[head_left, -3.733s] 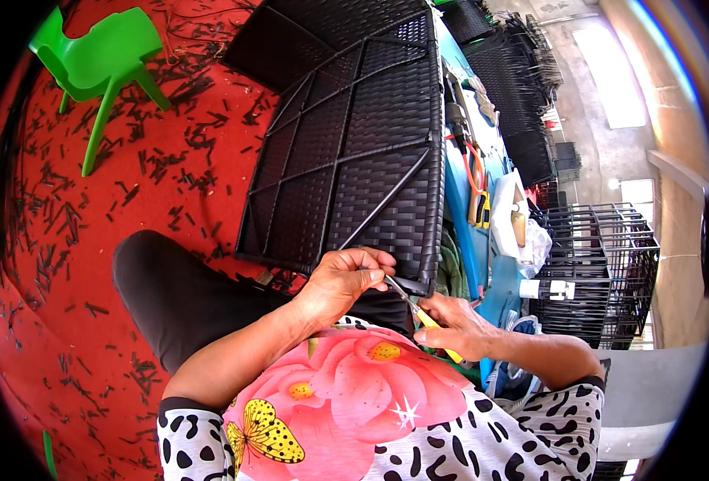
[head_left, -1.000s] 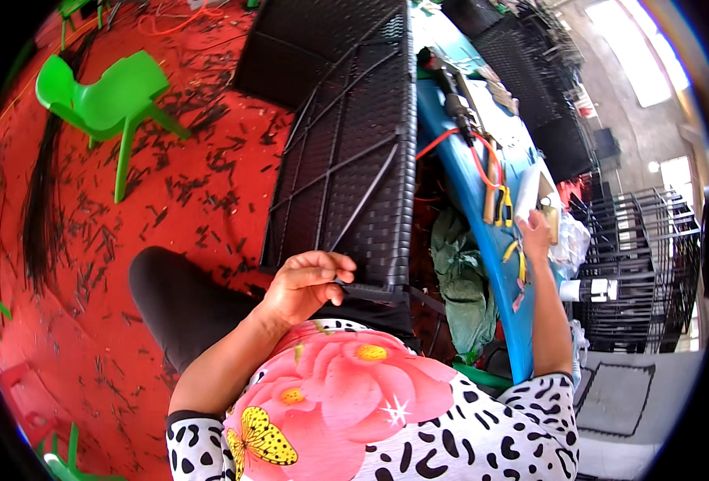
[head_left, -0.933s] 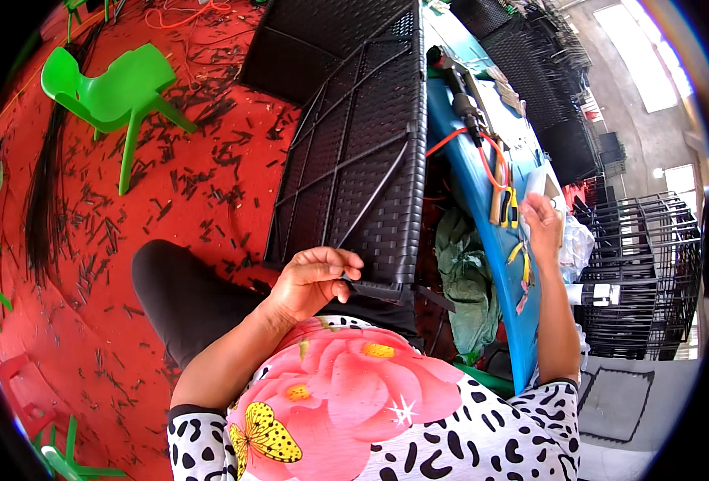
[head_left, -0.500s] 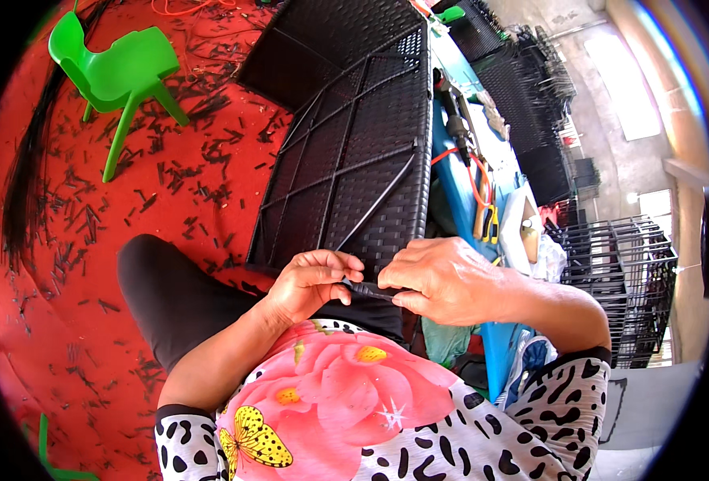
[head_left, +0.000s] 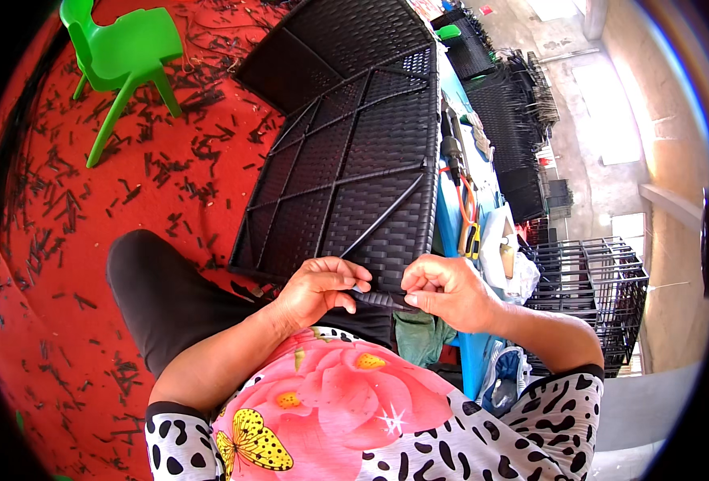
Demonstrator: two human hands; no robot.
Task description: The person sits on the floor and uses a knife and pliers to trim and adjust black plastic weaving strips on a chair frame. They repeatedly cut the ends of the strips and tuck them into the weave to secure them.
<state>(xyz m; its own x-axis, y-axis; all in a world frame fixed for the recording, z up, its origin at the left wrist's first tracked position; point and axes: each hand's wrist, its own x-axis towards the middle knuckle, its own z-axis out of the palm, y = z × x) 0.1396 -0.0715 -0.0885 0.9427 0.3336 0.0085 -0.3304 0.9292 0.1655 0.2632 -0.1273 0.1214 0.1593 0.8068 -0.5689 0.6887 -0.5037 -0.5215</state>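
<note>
Floor (head_left: 42, 321): red, strewn with short dark offcuts; a green chair (head_left: 122, 56) stands at far left, well apart from the work.
Panel (head_left: 354, 176): black woven wicker on a metal frame, propped on edge, its near edge resting against the person's lap, its far end reaching away from the person.
Left hand (head_left: 318, 287): curled over the panel's near edge, fingers closed down on the rim, thumb underneath; wrist bent slightly, forearm rising from the lower left.
Right hand (head_left: 443, 290): just beside the left, apart by a small gap; thumb and forefinger pinched together at the same edge, seemingly on a strand end, though the strand itself is too small to tell.
Step in hand: judged to be finishing the weave along the near rim, one hand steadying while the other works a strand.
Next move calls for: a firm hold by the left hand and a fine pull or tuck by the right fingertips, kept close to the rim.
Counter (head_left: 451, 224): blue, right of the panel, carrying tools with orange handles (head_left: 465, 210).
Crates (head_left: 595, 280): black wire, stacked far right.
</note>
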